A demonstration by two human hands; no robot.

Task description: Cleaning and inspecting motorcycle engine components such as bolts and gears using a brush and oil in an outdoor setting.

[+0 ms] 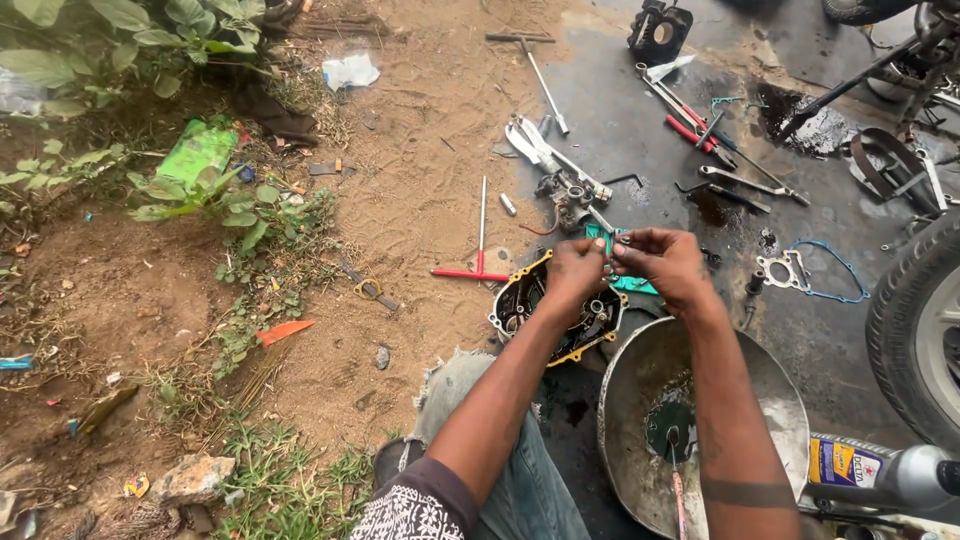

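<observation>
At the far left of the frame, green weeds (215, 195) and scattered litter edged a patch of bare brown earth. Further right the ground turned to pale sand (420, 200), where a red-handled T-wrench (478, 262) lay. Right of centre the sand gave way to dark, oil-stained pavement (620, 120) strewn with wrenches and pliers (700, 130).

An engine cover (555, 310) with a yellow gasket rim sat on the ground at centre, just below the hands. The left hand (578, 268) was curled, its fingertips pinched on a small part too tiny to identify; the right hand (662, 262) met it, fingers likewise closed around the same small piece, above a teal cloth (630, 283).

Below the right forearm stood a round metal basin (770, 400) holding dark liquid. At the lower right lay a grey oil bottle (890, 472), and a motorcycle tyre (915, 330) filled the right edge.
</observation>
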